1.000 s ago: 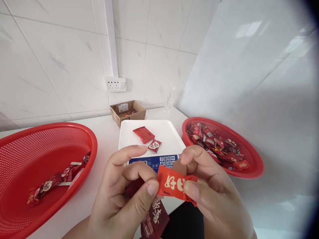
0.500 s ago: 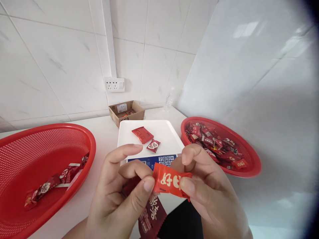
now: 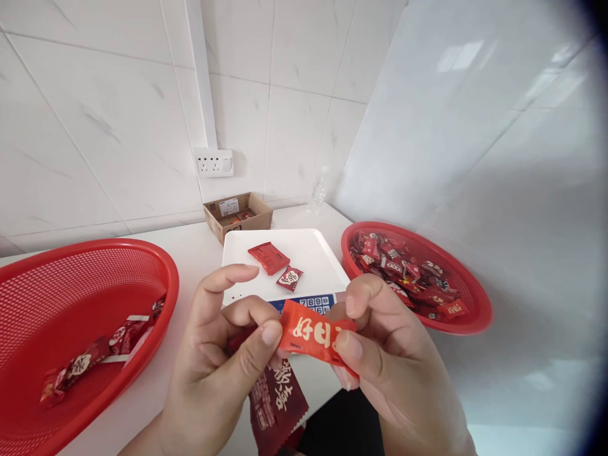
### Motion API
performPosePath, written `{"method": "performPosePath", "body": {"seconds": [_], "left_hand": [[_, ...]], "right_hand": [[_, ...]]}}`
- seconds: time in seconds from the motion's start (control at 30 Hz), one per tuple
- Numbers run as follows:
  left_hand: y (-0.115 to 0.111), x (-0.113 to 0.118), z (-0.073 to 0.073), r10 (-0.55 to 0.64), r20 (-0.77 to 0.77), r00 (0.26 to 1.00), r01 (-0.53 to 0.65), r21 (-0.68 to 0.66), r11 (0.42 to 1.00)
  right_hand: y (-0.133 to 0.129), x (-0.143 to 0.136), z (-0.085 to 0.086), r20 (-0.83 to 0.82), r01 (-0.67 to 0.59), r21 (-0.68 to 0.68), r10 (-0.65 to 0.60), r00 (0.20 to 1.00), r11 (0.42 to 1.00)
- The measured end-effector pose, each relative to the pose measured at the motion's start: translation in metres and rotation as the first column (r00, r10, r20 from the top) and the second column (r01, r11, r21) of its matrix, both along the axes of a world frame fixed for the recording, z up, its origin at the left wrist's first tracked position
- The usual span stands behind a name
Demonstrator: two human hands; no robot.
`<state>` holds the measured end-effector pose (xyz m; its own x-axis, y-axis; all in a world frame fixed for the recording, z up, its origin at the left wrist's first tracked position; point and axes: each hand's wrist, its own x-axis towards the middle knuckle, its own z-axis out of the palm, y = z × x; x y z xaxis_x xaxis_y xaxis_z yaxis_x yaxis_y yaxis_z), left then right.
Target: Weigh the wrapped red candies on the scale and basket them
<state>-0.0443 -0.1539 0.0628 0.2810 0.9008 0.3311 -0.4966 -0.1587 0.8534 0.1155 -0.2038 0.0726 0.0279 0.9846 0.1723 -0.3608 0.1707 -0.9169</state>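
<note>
Shifted slightly left across the scale since the earlier frame: left hand, right hand and the orange packet between them. From where I stand, largest first.

Left basket, left of the scale: a few mixed packets inside. Right basket, right of the scale: heaped packets. Cardboard box, behind the scale: some contents, too small to identify.

Left hand, in front of the scale: thumb and finger pinched on the orange packet's left end. Right hand, likewise in front: thumb pressed on its right end. Maroon packet hangs below the left hand; its hold is hidden. Red packet and smaller patterned packet lie on the scale.

Progress, my estimate: early. Two packets rest on the scale; most are heaped to its right. Orange packet looks unopened, its handling apparently unfinished. Whether the left basket's packets are finished with, I cannot tell.
</note>
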Motion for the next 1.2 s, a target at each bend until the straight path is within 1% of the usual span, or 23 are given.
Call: {"method": "performPosePath", "body": {"seconds": [0.1,0.23,0.33,0.4,0.47,0.5,0.57,0.6,0.67,0.73,0.83,0.87,0.93,1.0,1.07,1.1,1.13,1.2], "left_hand": [[-0.004,0.001,0.001,0.036,0.024,0.999,-0.035,-0.032,0.999],[-0.005,0.002,-0.002,0.026,0.027,0.999,-0.026,0.013,1.000],[0.001,0.001,-0.003,0.015,0.031,0.999,-0.015,0.011,1.000],[0.010,0.000,-0.003,0.071,0.060,0.996,-0.070,-0.022,0.997],[0.021,-0.004,-0.002,0.168,0.133,0.977,-0.158,-0.080,0.984],[0.027,-0.006,-0.001,0.214,0.179,0.960,-0.195,-0.114,0.974],[0.036,-0.011,0.002,0.267,0.263,0.927,-0.230,-0.164,0.959],[0.038,-0.013,0.003,0.275,0.291,0.916,-0.231,-0.177,0.957],[0.041,-0.015,0.005,0.263,0.314,0.912,-0.217,-0.175,0.960],[0.041,-0.015,0.005,0.247,0.305,0.920,-0.212,-0.145,0.967],[0.040,-0.011,0.002,0.246,0.254,0.935,-0.234,-0.077,0.969],[0.041,-0.009,0.001,0.240,0.231,0.943,-0.231,-0.065,0.971],[0.041,-0.006,-0.001,0.190,0.194,0.962,-0.183,-0.055,0.982],[0.041,-0.004,-0.003,0.118,0.169,0.978,-0.111,-0.054,0.992],[0.038,-0.001,-0.004,0.052,0.135,0.989,-0.047,-0.041,0.998],[0.036,0.001,-0.005,0.031,0.114,0.993,-0.027,-0.034,0.999],[0.033,0.002,-0.005,0.021,0.092,0.996,-0.019,-0.028,0.999],[0.027,0.005,-0.006,0.015,0.055,0.998,-0.014,-0.015,1.000]], "right_hand": [[0.001,0.002,0.000,-0.013,-0.036,-0.010,0.036,0.999,0.999],[0.003,0.003,-0.001,-0.047,-0.099,0.007,0.099,0.994,0.995],[0.004,0.005,-0.002,-0.038,-0.110,0.004,0.110,0.993,0.994],[0.008,0.011,-0.006,-0.006,-0.083,-0.003,0.083,0.996,0.997],[0.018,0.019,-0.014,0.077,0.004,-0.004,-0.004,0.997,1.000],[0.024,0.023,-0.019,0.147,0.061,-0.008,-0.060,0.987,0.998],[0.040,0.029,-0.031,0.329,0.160,-0.029,-0.142,0.934,0.987],[0.048,0.030,-0.038,0.425,0.186,-0.048,-0.148,0.893,0.981],[0.065,0.028,-0.052,0.562,0.194,-0.079,-0.117,0.819,0.978],[0.078,0.022,-0.065,0.625,0.183,-0.078,-0.095,0.775,0.980],[0.089,0.014,-0.078,0.675,0.213,-0.025,-0.141,0.725,0.977],[0.089,0.012,-0.078,0.689,0.233,-0.002,-0.168,0.705,0.972],[0.083,0.010,-0.072,0.699,0.259,0.042,-0.213,0.682,0.965],[0.070,0.009,-0.058,0.653,0.238,0.075,-0.228,0.722,0.968],[0.054,0.009,-0.042,0.548,0.171,0.115,-0.206,0.811,0.979],[0.047,0.009,-0.035,0.505,0.139,0.142,-0.193,0.842,0.980],[0.040,0.008,-0.028,0.473,0.122,0.166,-0.187,0.861,0.979],[0.030,0.007,-0.019,0.454,0.129,0.193,-0.205,0.867,0.973]]}}
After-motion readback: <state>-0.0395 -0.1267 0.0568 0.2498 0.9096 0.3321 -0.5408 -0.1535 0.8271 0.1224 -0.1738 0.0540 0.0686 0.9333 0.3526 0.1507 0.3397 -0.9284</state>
